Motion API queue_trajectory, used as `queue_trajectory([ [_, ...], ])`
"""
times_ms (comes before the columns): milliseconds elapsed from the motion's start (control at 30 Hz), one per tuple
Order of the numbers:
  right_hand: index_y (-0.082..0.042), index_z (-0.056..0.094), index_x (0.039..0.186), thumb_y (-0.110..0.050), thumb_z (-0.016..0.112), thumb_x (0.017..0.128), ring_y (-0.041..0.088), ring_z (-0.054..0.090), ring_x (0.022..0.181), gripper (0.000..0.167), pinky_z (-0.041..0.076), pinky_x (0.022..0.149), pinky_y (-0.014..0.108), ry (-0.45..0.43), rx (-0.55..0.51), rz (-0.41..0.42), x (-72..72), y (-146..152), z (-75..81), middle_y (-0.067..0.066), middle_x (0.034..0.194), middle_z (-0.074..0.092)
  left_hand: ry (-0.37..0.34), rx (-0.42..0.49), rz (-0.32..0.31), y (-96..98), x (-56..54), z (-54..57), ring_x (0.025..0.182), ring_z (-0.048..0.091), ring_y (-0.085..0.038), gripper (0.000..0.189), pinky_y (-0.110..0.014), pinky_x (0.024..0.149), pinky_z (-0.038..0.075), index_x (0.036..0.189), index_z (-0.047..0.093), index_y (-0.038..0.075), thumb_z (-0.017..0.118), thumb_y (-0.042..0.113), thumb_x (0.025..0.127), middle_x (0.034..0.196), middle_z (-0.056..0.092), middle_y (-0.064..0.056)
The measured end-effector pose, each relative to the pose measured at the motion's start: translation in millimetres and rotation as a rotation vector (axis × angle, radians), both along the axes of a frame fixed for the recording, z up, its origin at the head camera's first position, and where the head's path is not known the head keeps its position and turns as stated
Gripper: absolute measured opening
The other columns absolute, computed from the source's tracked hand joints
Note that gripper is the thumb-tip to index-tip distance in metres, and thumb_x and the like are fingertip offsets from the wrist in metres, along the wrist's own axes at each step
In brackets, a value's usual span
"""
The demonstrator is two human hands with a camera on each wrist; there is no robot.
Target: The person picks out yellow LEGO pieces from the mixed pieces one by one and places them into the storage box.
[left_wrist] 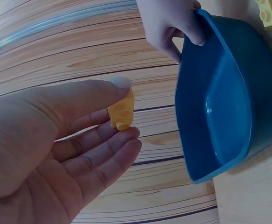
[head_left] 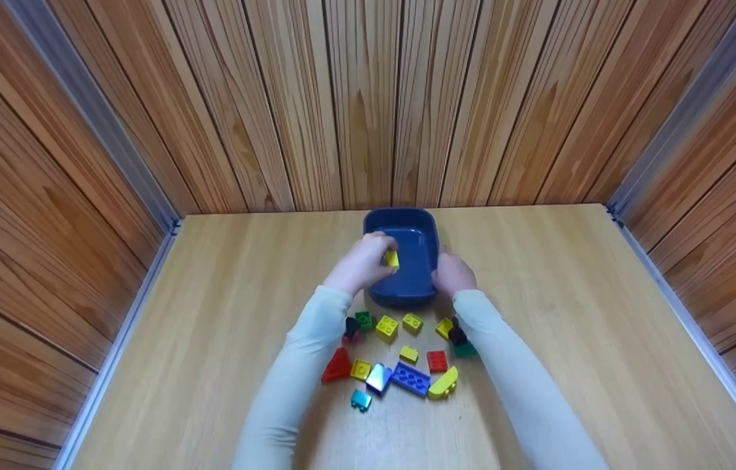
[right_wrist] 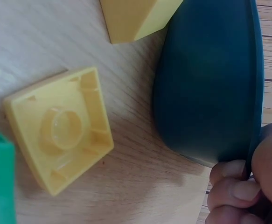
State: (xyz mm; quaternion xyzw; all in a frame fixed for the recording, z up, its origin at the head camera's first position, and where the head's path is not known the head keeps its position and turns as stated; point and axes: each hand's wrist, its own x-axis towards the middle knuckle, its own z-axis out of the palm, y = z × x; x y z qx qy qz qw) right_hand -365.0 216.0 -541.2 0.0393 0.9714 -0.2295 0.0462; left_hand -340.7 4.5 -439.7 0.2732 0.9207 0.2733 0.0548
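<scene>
A dark blue plastic bin (head_left: 405, 301) stands at the back of the table, and its inside shows bare in the head view. My left hand (head_left: 368, 260) is over the bin's left rim and pinches a yellow toy brick (left_wrist: 122, 112) between thumb and fingers; studs show on the brick in the left wrist view. At the bin's right side, my right hand (head_left: 453, 273) grips the rim, with the thumb on one face of the wall and curled fingers (right_wrist: 233, 191) on the other.
Loose bricks lie in front of the bin: several yellow ones (head_left: 387, 328), a long blue one (head_left: 411, 379), a red one (head_left: 436, 361), a red sloped piece (head_left: 337, 365), a green one (head_left: 363, 319) and a teal one (head_left: 361, 400). Wood-panelled walls (head_left: 368, 104) enclose the table.
</scene>
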Motion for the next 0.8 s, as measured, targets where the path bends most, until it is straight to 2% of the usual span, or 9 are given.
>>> queue_trajectory([
  [233,0.005,0.029,0.145,-0.008,0.049,0.096,0.024,0.062,0.071,0.055,0.053,0.065,0.038,0.010,-0.015,-0.010,1.1,-4,0.1,0.015,0.087,0.064,-0.084,0.001,0.040,7.5,-22.3,-5.9,0.095,0.054,-0.020,0.032,-0.032,0.085,0.052,0.117,0.063,0.007,0.071,0.015,0.087,0.111,0.057,-0.008],
  [367,0.007,0.033,0.143,-0.007,0.050,0.094,0.026,0.063,0.074,0.053,0.053,0.067,0.041,0.046,0.005,-0.003,0.5,-6,0.6,0.019,0.093,0.066,-0.096,-0.010,0.037,12.5,-37.5,-9.2,0.096,0.053,-0.021,0.034,-0.033,0.086,0.051,0.119,0.062,0.004,0.071,0.014,0.088,0.109,0.057,-0.009],
  [500,0.008,0.032,0.143,-0.008,0.050,0.095,0.025,0.062,0.071,0.054,0.052,0.063,0.038,0.041,-0.001,-0.016,-0.4,-6,2.5,0.018,0.091,0.065,-0.100,0.006,0.033,20.3,-53.4,-13.6,0.094,0.054,-0.021,0.032,-0.033,0.087,0.051,0.117,0.063,0.003,0.071,0.012,0.087,0.108,0.059,-0.009],
  [667,0.005,0.033,0.144,-0.008,0.049,0.096,0.023,0.060,0.071,0.052,0.050,0.062,0.034,-0.010,-0.033,-0.044,0.5,-3,2.3,0.015,0.091,0.063,-0.126,0.030,0.039,30.1,-69.5,-24.1,0.088,0.057,-0.020,0.026,-0.032,0.081,0.053,0.112,0.065,0.005,0.071,0.009,0.087,0.102,0.062,-0.007],
  [800,0.005,0.031,0.145,-0.008,0.049,0.096,0.023,0.060,0.072,0.054,0.050,0.063,0.035,-0.002,-0.030,-0.043,2.7,-1,1.3,0.016,0.095,0.064,-0.146,0.025,0.058,34.5,-77.9,-33.2,0.087,0.058,-0.021,0.025,-0.032,0.080,0.053,0.111,0.065,0.004,0.071,0.007,0.086,0.101,0.062,-0.008],
])
